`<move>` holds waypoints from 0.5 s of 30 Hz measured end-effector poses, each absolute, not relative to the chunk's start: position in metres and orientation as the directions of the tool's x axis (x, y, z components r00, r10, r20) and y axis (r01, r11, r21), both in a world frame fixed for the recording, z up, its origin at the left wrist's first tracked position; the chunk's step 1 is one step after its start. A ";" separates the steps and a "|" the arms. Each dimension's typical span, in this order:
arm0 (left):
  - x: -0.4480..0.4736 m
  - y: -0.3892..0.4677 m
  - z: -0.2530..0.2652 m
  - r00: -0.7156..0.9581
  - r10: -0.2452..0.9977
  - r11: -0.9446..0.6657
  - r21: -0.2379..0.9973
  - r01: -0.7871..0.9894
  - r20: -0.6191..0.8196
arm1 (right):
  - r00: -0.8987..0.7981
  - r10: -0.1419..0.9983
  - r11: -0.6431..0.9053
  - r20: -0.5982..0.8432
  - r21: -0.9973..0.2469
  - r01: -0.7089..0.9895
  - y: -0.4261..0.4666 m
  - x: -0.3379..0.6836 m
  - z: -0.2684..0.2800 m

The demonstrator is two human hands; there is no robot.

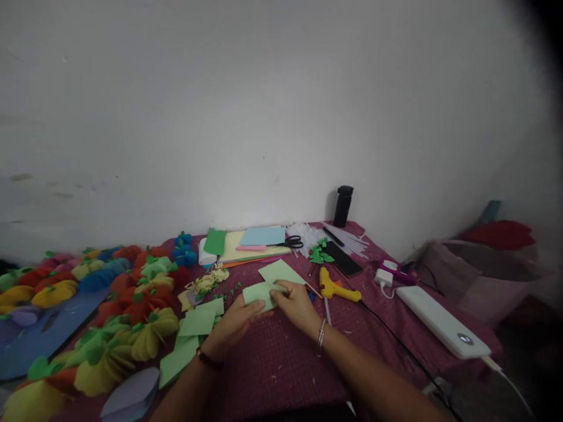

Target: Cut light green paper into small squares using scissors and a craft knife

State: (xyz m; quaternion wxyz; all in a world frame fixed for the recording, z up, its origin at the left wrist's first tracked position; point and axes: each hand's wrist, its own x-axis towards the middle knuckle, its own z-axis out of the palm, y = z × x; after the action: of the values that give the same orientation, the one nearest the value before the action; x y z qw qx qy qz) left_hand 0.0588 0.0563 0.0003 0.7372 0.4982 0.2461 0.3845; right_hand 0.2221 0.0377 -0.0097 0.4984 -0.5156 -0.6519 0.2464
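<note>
A pale green piece of paper (258, 292) is held up between both hands over the table. My left hand (235, 324) is closed on its lower left part, thumb on top. My right hand (299, 306) pinches its right side, with some fingers hidden behind it. Just beyond lies another pale green sheet (284, 270), partly covered by the hands. Left of my left wrist, several cut pale green papers (197, 321) lie in a loose, overlapping pile. To the right of my right hand rests a yellow glue gun (338, 288).
Folded-paper pumpkins (147, 293) crowd the left. Black scissors (294, 241) lie on coloured sheets (264, 235) at the back. A dark phone (343, 259), black bottle (343, 206), purple power strip (398, 272) and white power bank (440, 319) are on the right, with cables running past my right arm.
</note>
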 end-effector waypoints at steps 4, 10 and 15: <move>0.058 0.057 -0.001 0.581 0.814 0.208 0.926 -0.314 0.014 | 0.026 0.919 0.350 0.394 -0.841 0.413 0.037 0.222 -0.010; 0.056 0.060 -0.007 0.558 0.829 0.239 0.921 -0.306 -0.030 | 0.027 0.919 0.348 0.393 -0.842 0.413 0.036 0.222 -0.007; 0.058 0.063 -0.012 0.489 0.867 0.260 0.922 -0.285 -0.093 | 0.028 0.926 0.338 0.377 -0.858 0.388 0.036 0.221 -0.006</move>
State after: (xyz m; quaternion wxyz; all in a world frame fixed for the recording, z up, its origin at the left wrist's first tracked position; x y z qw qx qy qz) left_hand 0.0579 0.0630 -0.0117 0.7287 0.4622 0.3146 0.3954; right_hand 0.2214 0.0355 -0.0061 0.5041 -0.5100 -0.6440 0.2666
